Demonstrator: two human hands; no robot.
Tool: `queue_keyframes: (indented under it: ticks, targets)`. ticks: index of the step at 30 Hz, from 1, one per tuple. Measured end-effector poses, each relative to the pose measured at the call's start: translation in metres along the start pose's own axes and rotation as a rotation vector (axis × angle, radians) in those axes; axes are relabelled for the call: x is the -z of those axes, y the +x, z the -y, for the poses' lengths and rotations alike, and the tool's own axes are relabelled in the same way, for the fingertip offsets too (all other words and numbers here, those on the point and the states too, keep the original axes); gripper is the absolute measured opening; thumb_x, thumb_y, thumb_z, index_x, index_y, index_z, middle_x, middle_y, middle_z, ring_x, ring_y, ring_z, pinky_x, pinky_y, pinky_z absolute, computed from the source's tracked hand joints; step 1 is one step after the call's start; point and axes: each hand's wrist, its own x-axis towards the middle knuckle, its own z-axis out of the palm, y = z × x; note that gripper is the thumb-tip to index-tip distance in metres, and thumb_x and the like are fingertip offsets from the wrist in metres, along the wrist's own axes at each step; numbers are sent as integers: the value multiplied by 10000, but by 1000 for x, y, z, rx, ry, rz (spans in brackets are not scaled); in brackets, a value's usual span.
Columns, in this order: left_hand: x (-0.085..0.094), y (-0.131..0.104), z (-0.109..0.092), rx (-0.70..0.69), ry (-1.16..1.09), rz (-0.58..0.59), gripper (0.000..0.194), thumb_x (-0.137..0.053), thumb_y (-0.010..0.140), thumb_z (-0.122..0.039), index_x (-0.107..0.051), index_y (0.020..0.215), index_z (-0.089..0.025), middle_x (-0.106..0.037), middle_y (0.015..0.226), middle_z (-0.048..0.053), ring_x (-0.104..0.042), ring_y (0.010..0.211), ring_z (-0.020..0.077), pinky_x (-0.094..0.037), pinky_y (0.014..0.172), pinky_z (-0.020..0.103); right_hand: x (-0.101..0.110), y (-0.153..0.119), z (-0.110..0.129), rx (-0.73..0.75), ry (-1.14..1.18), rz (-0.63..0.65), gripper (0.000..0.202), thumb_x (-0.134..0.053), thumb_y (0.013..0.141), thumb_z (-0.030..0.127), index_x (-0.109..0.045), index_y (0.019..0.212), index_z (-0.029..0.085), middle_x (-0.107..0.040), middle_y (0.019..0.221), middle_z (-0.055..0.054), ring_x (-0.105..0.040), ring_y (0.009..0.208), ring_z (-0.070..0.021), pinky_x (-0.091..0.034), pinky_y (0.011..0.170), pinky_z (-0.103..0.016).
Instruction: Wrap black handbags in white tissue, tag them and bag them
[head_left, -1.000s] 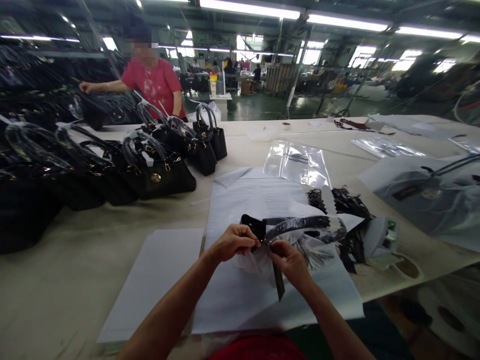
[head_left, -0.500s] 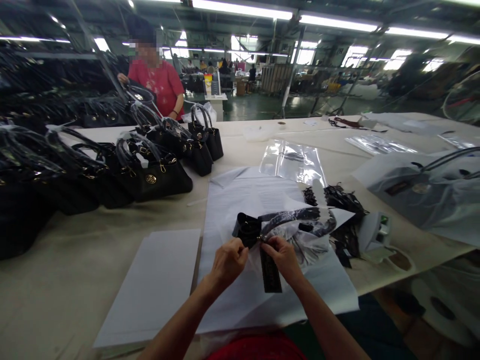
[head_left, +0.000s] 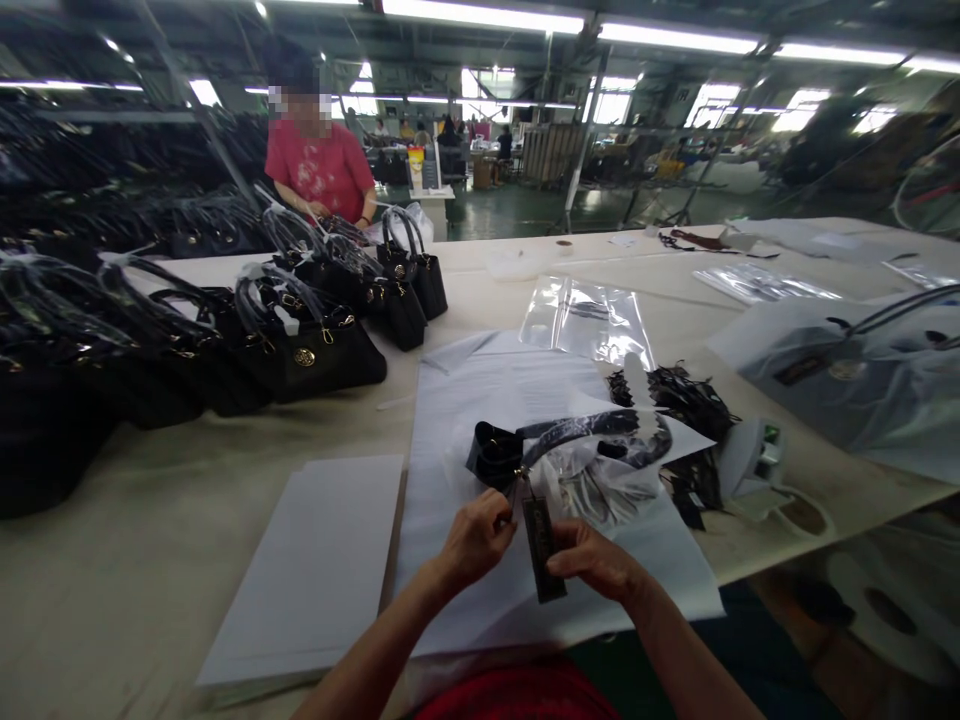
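The dark tag [head_left: 543,550] hung below the metal fitting [head_left: 523,472] at the near end of the plastic-wrapped handle [head_left: 589,428], tilted slightly, with its lower end toward the wearer. The right hand [head_left: 592,560] gripped its right edge, thumb across the front and fingers behind. The left hand [head_left: 480,530] was just to the tag's left and apart from it, fingers curled in and closed near the fitting; whether they pinched something thin could not be told.

The right forearm came up from the lower right, and its hand pointed leftward, back facing up. The left forearm rose from the lower left, with the wrist bent a little and the knuckles uppermost, directly below the coiled black strap [head_left: 495,455].

The strap and handle lay on crinkled white wrapping, over a large white sheet [head_left: 457,590] spread on the desk [head_left: 450,385]. To the left was a stack of white sheets [head_left: 315,560]; beyond the white sheet lay clear plastic bags [head_left: 589,320]. Right of the handle were a heap of dark strips [head_left: 690,400] and a white dispenser [head_left: 750,460]. Black handbags [head_left: 322,360] stood in rows at the left, and a person in a red shirt [head_left: 322,170] stood behind them.
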Motion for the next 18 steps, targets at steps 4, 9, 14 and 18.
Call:
queue_keyframes:
  ticks: [4, 9, 14, 18]
  targets:
    - [-3, -2, 2, 24, -102, 17, 135, -507, 708, -171, -399, 630, -194, -475, 671, -6, -420, 600, 113, -321, 569, 236, -2, 5, -11, 43, 31, -156, 291, -783, 494, 265, -706, 747, 145, -561, 566, 39, -309, 461, -40, -168, 452, -211]
    - [6, -7, -3, 95, -219, 86, 140, -527, 675, -191, -403, 610, -190, -566, 773, 22, -450, 621, 113, -360, 582, 240, -10, 18, -15, 248, 195, -470, 259, -775, 490, 281, -679, 703, 170, -518, 550, 46, -261, 467, -52, -159, 460, -226]
    - [7, -14, -7, 163, -369, 143, 80, -580, 655, -218, -517, 677, -174, -554, 819, 17, -504, 666, 120, -400, 599, 242, -25, 36, -14, 339, 234, -625, 240, -767, 486, 308, -642, 645, 177, -512, 552, 43, -264, 468, -62, -174, 458, -236]
    - [2, -20, -9, 203, -427, 156, 171, -606, 644, -211, -591, 805, -156, -554, 943, 39, -530, 657, 104, -420, 605, 244, -29, 45, -16, 374, 255, -651, 258, -765, 493, 337, -632, 650, 181, -485, 531, 53, -247, 464, -64, -175, 451, -238]
